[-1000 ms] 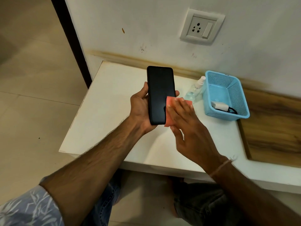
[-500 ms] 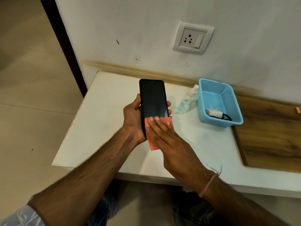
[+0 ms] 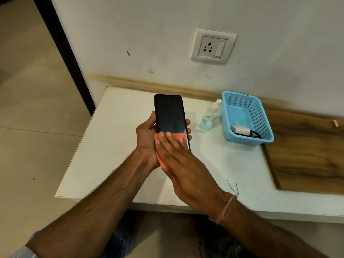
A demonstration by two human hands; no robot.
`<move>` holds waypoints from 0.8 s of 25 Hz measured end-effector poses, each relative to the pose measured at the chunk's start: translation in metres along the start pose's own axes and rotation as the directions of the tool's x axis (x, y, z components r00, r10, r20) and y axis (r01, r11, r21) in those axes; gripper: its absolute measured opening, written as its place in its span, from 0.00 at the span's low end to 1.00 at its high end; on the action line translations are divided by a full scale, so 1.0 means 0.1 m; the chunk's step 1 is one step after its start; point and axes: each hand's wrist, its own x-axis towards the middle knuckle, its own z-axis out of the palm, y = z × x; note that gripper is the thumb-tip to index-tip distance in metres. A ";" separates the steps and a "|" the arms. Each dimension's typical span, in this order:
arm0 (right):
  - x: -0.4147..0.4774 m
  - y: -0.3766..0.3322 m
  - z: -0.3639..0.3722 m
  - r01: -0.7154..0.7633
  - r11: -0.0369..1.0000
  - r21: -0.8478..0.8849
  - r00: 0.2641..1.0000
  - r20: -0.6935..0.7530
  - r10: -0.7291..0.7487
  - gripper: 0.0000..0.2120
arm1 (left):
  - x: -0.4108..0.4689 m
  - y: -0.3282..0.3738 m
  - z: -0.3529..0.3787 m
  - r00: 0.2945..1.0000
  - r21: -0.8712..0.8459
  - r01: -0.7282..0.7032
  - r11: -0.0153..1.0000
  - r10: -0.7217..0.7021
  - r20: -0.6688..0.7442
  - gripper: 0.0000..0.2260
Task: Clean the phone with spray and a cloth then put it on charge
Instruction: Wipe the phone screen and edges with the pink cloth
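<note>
My left hand (image 3: 146,138) grips a black phone (image 3: 169,113) upright above the white table (image 3: 111,146), thumb on its left edge and fingertips curled round its right edge. With straight fingers, my right hand (image 3: 178,159) presses a pink cloth (image 3: 181,135) flat against the lower part of the screen. A clear spray bottle (image 3: 209,117) with a white nozzle stands on the table to the right of the phone. In the blue basket (image 3: 260,116) beside it lies a white charger with a black cable (image 3: 242,130).
A white wall socket with a switch (image 3: 214,46) sits on the wall above the table. A wooden board (image 3: 307,153) covers the table's right part, with a small orange object (image 3: 336,123) on it. Tiled floor lies to the left.
My right hand moved with the cloth from the phone's right edge onto its lower screen. The phone's glossy screen now faces me. The camera view shifted slightly.
</note>
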 end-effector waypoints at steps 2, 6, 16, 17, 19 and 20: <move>-0.16 0.09 0.01 0.066 0.996 -0.060 0.997 0.037 -0.064 0.36 | 0.00 0.01 -0.01 1.000 -0.010 -0.006 1.000 0.007 0.005 0.34; -0.15 0.33 -0.10 -0.048 0.997 -0.061 0.998 -0.033 0.046 0.31 | 0.00 0.02 -0.02 1.000 0.029 -0.020 0.999 0.020 -0.013 0.32; -0.26 0.14 0.11 0.107 0.987 -0.117 0.994 0.006 -0.107 0.33 | 0.00 0.01 -0.05 1.000 0.002 0.010 1.000 -0.010 -0.001 0.34; -0.30 0.23 0.06 0.111 0.987 -0.118 0.994 0.014 -0.110 0.33 | 0.00 0.01 -0.05 1.000 0.005 0.002 1.000 -0.002 0.000 0.33; -0.26 0.35 -0.04 0.018 0.996 -0.082 1.000 -0.017 -0.020 0.28 | 0.01 0.01 -0.03 1.000 0.023 0.008 1.000 -0.008 -0.006 0.33; -0.19 0.37 -0.07 -0.057 0.997 -0.050 0.997 -0.045 0.055 0.26 | 0.01 -0.01 -0.02 1.000 0.035 0.020 0.999 -0.020 -0.007 0.33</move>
